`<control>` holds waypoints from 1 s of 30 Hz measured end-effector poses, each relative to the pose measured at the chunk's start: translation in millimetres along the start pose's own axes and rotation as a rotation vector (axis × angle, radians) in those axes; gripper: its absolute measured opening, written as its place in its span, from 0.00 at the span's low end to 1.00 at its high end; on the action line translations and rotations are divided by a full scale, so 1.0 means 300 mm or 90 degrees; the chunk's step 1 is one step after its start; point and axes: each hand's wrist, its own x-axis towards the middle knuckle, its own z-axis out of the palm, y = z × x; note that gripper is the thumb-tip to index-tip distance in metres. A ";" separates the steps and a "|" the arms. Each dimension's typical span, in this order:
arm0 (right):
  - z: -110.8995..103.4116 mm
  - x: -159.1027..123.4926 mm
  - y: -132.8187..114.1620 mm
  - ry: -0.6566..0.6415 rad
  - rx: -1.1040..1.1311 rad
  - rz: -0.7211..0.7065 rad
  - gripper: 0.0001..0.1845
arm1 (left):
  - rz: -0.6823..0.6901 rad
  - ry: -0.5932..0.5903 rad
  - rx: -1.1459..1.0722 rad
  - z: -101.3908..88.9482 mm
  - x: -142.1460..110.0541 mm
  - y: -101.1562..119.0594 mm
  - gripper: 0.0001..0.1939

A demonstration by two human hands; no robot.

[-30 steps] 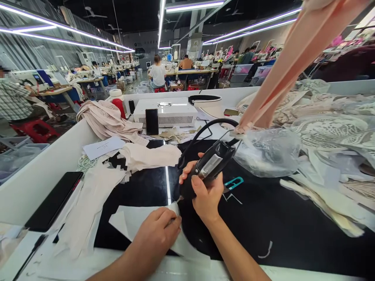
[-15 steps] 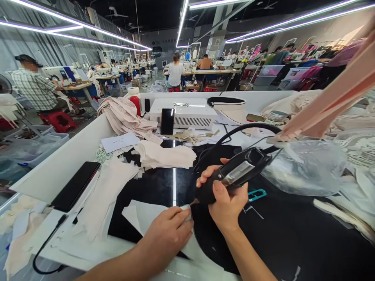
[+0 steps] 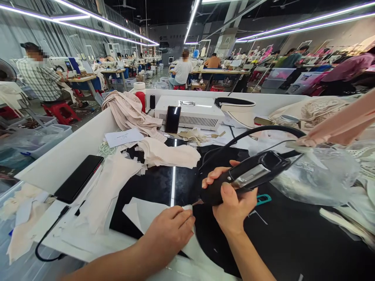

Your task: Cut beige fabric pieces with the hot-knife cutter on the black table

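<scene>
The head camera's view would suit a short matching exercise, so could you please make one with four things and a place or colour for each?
1. Handheld tool
2. Left hand
3. Small looped handle
4. Upright phone

A. Teal
B. Just in front of the vented white box
C. Gripped by the right hand
D. Against the white sheet

Pairs: 1-C, 2-D, 3-A, 4-B

Left hand [image 3: 170, 234]: you keep it palm down, fingers [image 3: 181, 218] bent together, left forearm [image 3: 117, 259] slanting in bare from behind them. Right hand [image 3: 237, 210]: you hold it to the right of those fingers, apart, curled in a grip, thumb [image 3: 229, 192] upright, right forearm [image 3: 252, 253] angling up bare from below its fingers.
</scene>
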 end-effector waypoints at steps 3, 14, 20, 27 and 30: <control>0.000 0.001 -0.002 -0.005 0.004 0.000 0.23 | -0.003 -0.002 0.010 -0.004 0.005 0.003 0.14; 0.005 0.003 -0.006 0.008 0.009 0.008 0.24 | 0.016 0.030 0.041 0.007 0.003 0.004 0.14; 0.015 0.018 -0.032 0.021 0.023 -0.007 0.23 | 0.050 -0.047 0.082 0.007 -0.003 -0.003 0.11; 0.012 0.004 -0.023 0.003 0.033 0.001 0.23 | 0.044 -0.065 0.073 0.011 -0.002 -0.002 0.11; 0.009 -0.005 -0.014 -0.003 0.030 -0.005 0.22 | 0.044 -0.056 0.067 0.018 -0.002 0.001 0.09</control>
